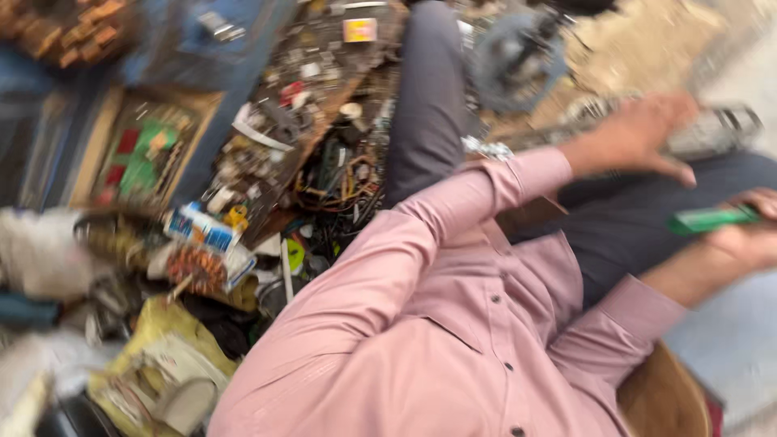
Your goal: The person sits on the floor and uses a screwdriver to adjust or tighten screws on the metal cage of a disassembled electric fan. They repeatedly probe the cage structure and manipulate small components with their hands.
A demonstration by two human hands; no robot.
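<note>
The picture is tilted and blurred. My left hand (639,133) reaches out of a pink sleeve at the upper right. It lies over a long grey metal part (716,128), fingers curled on it and thumb pointing down. At the right edge my right hand (753,235) grips a green, flat, stick-like tool (712,218) that points left over my dark trouser leg (639,226). My pink shirt (437,340) fills the lower middle.
A heap of wires, small metal parts and tools (324,162) covers the ground at centre left. A copper coil (198,267), a yellow bag (162,364), a framed green board (142,150) and a round grey motor part (514,57) lie around.
</note>
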